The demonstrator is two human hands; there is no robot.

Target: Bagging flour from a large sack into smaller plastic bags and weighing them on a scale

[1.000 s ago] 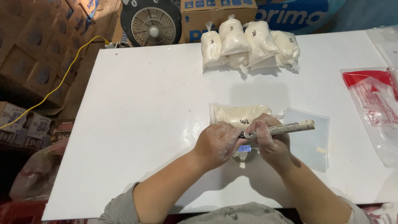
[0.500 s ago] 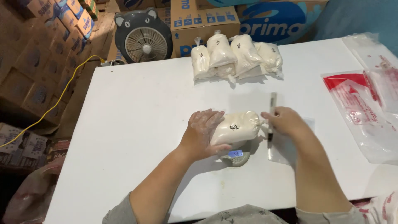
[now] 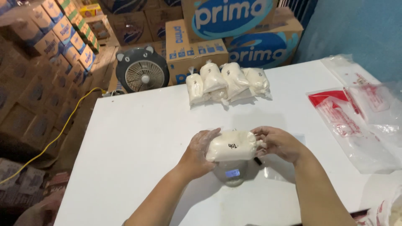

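A clear bag of white powder (image 3: 231, 146) with a handwritten mark is held just above a small digital scale (image 3: 233, 173) with a lit blue display. My left hand (image 3: 200, 151) grips the bag's left end. My right hand (image 3: 277, 142) grips its right end. Both hands hover over the white table (image 3: 138, 142), near its front edge. Several similar filled bags (image 3: 226, 83) lie in a row at the table's far edge.
Clear plastic bags with red print (image 3: 356, 117) lie at the table's right side. A grey fan (image 3: 142, 74) and stacked cardboard boxes (image 3: 234, 33) stand behind the table. A yellow cable (image 3: 63, 129) runs along the floor at left.
The marker that my right hand held a second ago is gone from it. Both hands have lifted the marked bag off the table above the scale.
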